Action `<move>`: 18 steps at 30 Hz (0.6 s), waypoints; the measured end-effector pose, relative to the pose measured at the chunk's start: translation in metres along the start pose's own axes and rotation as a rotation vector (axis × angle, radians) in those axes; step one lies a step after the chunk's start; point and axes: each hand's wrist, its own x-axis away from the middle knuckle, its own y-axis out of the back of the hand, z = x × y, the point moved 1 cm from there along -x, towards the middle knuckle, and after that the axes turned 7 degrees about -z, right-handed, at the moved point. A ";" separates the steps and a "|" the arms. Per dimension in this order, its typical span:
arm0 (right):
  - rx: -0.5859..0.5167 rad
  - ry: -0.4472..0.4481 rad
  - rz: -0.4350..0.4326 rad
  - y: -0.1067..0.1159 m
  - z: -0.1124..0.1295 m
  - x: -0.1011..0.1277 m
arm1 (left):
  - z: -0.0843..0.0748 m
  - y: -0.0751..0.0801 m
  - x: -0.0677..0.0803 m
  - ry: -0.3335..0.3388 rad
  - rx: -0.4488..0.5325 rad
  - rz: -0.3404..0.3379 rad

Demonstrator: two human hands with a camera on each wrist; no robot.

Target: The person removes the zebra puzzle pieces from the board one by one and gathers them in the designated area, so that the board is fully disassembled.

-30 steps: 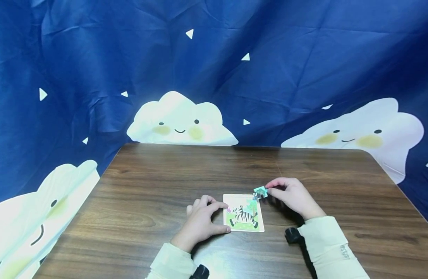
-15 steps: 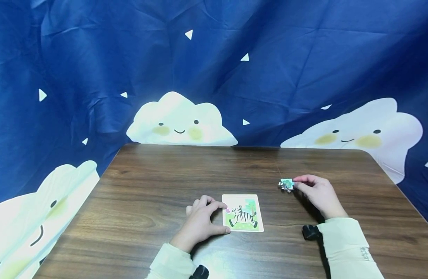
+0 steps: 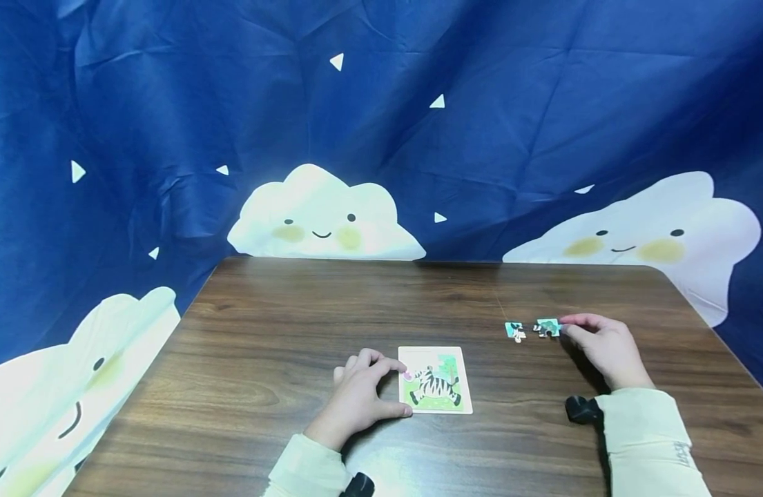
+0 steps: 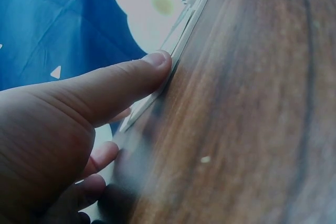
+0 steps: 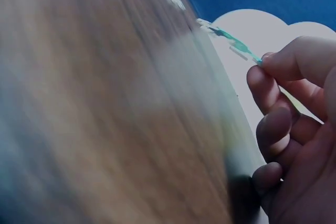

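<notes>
Two puzzle pieces (image 3: 516, 331) lie beside one right hand (image 3: 605, 348).

A dark wooden table (image 3: 294, 324) stands before a creased navy cloth backdrop (image 3: 512, 117) printed with smiling white clouds (image 3: 322, 214).

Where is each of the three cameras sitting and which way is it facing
Head: above, facing forward and down at the wooden table; shows both hands and sleeves.
Left wrist: low behind the left hand, looking along the zebra puzzle board.
Right wrist: low behind the right hand, looking at its pinched puzzle piece.
Shared: head and right wrist both show that piece; head and left wrist the board.
</notes>
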 end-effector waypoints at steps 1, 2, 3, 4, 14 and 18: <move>0.007 0.002 -0.002 0.001 -0.001 -0.001 | 0.000 0.000 0.000 0.000 0.000 0.001; 0.011 0.002 -0.002 0.002 -0.002 -0.001 | 0.000 0.000 0.000 0.001 0.002 0.002; 0.012 0.001 0.000 0.003 -0.003 -0.002 | -0.001 0.000 0.000 0.000 0.006 0.003; 0.017 -0.001 0.002 0.004 -0.004 -0.003 | -0.001 0.000 0.000 0.000 0.007 0.003; 0.103 -0.010 0.005 0.007 -0.007 -0.006 | -0.002 0.002 0.001 0.008 0.015 0.002; 0.124 -0.001 0.001 0.006 -0.008 -0.007 | -0.002 0.002 0.000 0.009 0.015 0.008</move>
